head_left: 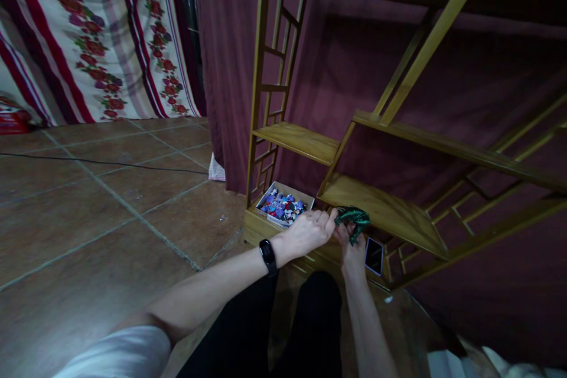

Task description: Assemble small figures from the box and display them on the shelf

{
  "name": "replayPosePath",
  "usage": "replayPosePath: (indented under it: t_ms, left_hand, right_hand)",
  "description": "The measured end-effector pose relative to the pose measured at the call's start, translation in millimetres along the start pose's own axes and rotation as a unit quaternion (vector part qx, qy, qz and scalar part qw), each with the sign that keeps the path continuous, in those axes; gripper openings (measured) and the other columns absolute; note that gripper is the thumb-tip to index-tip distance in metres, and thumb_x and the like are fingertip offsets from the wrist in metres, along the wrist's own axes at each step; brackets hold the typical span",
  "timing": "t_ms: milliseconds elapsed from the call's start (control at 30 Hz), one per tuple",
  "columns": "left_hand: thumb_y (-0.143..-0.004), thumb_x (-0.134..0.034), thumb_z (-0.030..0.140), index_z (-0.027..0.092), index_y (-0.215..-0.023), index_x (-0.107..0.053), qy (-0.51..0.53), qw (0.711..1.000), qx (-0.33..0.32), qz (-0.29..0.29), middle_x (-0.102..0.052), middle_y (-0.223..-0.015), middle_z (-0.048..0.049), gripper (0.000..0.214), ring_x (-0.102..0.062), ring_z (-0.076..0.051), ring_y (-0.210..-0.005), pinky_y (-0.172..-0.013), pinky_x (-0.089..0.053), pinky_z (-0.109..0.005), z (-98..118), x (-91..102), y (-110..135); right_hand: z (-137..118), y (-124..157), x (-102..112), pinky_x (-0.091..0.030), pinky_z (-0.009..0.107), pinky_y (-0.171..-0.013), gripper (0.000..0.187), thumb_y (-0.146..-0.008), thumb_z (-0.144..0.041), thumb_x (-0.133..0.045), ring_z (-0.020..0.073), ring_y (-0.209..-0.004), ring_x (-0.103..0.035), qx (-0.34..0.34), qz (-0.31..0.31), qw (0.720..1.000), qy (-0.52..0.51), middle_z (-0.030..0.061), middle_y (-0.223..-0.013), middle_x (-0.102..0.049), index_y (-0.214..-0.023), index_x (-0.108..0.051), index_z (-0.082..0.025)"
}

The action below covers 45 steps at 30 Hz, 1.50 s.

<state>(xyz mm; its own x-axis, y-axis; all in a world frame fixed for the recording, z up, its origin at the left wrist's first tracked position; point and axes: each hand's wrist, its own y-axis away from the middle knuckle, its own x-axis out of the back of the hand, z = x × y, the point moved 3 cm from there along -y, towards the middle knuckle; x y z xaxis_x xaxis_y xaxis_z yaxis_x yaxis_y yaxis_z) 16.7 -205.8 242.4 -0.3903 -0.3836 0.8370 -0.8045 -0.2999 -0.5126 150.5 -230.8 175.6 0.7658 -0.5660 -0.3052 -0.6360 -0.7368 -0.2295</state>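
Left grip (313, 229) curled beside right grip (353, 251)

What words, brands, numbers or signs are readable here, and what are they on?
No text can be read.
Green figure: no lettering visible.
Black wristband: any display is too small to read.
Phone: dark screen, no text visible.
Red item at the left edge: any markings too blurred.

We face the shelf unit (376, 198): on its base (257, 229), a box (297, 191) of small pieces (283, 207) sits at the left end and a phone (374, 256) at the right; before it, our left hand (315, 230) and right hand (349, 251) hold a figurine (354, 217); behind it hangs a curtain (336, 94); to its left, a cord (106, 162) lies across the floor (133, 207)
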Motion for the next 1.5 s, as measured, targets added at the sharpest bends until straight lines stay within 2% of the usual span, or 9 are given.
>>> replayPosePath:
  t_ms: [300,533,667,767,900,1133,1300,1367,1500]
  left_hand:
    - [-0.086,-0.030,0.006,0.004,-0.128,-0.035,0.006,1.000,-0.009,0.020,-0.060,-0.092,-0.0139,0.042,-0.059,-0.022,-0.085,-0.071,-0.045,-0.035,-5,1.1,0]
    - [-0.089,-0.038,0.024,0.014,-0.101,-0.056,0.141,0.981,0.112,0.072,-0.062,-0.081,-0.0098,0.023,-0.060,-0.021,-0.078,-0.071,-0.043,-0.031,-17,7.1,5]
    - [-0.087,-0.043,0.033,0.018,-0.085,-0.060,0.234,0.946,0.213,0.073,-0.063,-0.078,-0.0090,0.023,-0.061,-0.021,-0.074,-0.069,-0.042,-0.029,-28,4.9,9]
    - [-0.082,-0.053,0.035,0.020,-0.088,-0.064,0.341,0.895,0.274,0.087,-0.066,-0.076,-0.0071,0.020,-0.062,-0.021,-0.074,-0.068,-0.043,-0.027,-37,4.1,11]
    - [-0.079,-0.055,0.034,0.020,-0.109,-0.062,0.421,0.857,0.275,0.109,-0.069,-0.087,-0.0061,0.033,-0.063,-0.021,-0.080,-0.071,-0.047,-0.029,-41,7.6,8]
    - [-0.081,-0.050,0.036,0.018,-0.119,-0.056,0.491,0.817,0.285,0.101,-0.069,-0.093,-0.0063,0.042,-0.063,-0.018,-0.074,-0.066,-0.050,-0.029,-44,4.3,9]
    - [-0.077,-0.054,0.041,0.011,-0.115,-0.055,0.541,0.756,0.341,0.137,-0.068,-0.089,-0.0086,0.048,-0.063,-0.018,-0.066,-0.056,-0.050,-0.028,-60,5.0,15]
    - [-0.075,-0.057,0.043,0.011,-0.109,-0.057,0.546,0.741,0.359,0.156,-0.068,-0.085,-0.0082,0.047,-0.064,-0.019,-0.065,-0.055,-0.050,-0.029,-69,4.9,18]
    - [-0.072,-0.059,0.045,0.012,-0.094,-0.060,0.535,0.739,0.374,0.163,-0.067,-0.078,-0.0075,0.040,-0.064,-0.020,-0.066,-0.055,-0.051,-0.029,-79,2.6,20]
  right_hand:
    - [-9,5,-6,-0.054,0.040,-0.077,0.035,-0.066,-0.031,-0.071,0.0208,-0.088,-0.063,-0.001,-0.041,0.998,-0.037,0.0064,-0.102,-0.065,-0.097,-0.062,-0.018]
    - [-12,6,-10,-0.056,0.035,-0.067,0.033,-0.065,-0.034,-0.070,0.0171,-0.073,-0.063,-0.011,-0.041,0.999,0.017,0.0049,-0.092,-0.068,-0.092,-0.064,-0.017]
    - [-17,7,-17,-0.056,0.031,-0.064,0.032,-0.067,-0.034,-0.069,0.0162,-0.072,-0.062,-0.004,-0.066,0.998,0.013,0.0028,-0.088,-0.067,-0.094,-0.064,-0.018]
    - [-22,8,-21,-0.056,0.029,-0.062,0.034,-0.068,-0.035,-0.068,0.0158,-0.071,-0.063,-0.010,-0.078,0.997,0.012,0.0019,-0.088,-0.067,-0.098,-0.063,-0.019]
    - [-27,9,-25,-0.055,0.028,-0.059,0.037,-0.069,-0.037,-0.066,0.0160,-0.070,-0.063,-0.020,-0.090,0.996,0.022,0.0023,-0.087,-0.067,-0.102,-0.062,-0.019]
    - [-29,14,-29,-0.054,0.028,-0.058,0.043,-0.068,-0.040,-0.067,0.0161,-0.071,-0.061,-0.036,-0.108,0.994,0.006,0.0039,-0.090,-0.065,-0.105,-0.059,-0.020]
    - [-59,40,-35,-0.051,0.025,-0.060,0.032,-0.072,-0.038,-0.066,0.0134,-0.069,-0.059,-0.062,-0.052,0.996,-0.038,0.0020,-0.085,-0.063,-0.097,-0.057,-0.020]
    - [-86,59,-46,-0.050,0.023,-0.064,0.020,-0.075,-0.034,-0.063,0.0119,-0.071,-0.059,-0.079,-0.093,0.988,-0.096,0.0013,-0.082,-0.063,-0.089,-0.059,-0.020]
    - [-141,115,-72,-0.051,0.029,-0.063,0.023,-0.082,-0.039,-0.053,0.0145,-0.065,-0.060,-0.109,-0.310,0.921,-0.211,0.0035,-0.074,-0.063,-0.083,-0.062,-0.018]
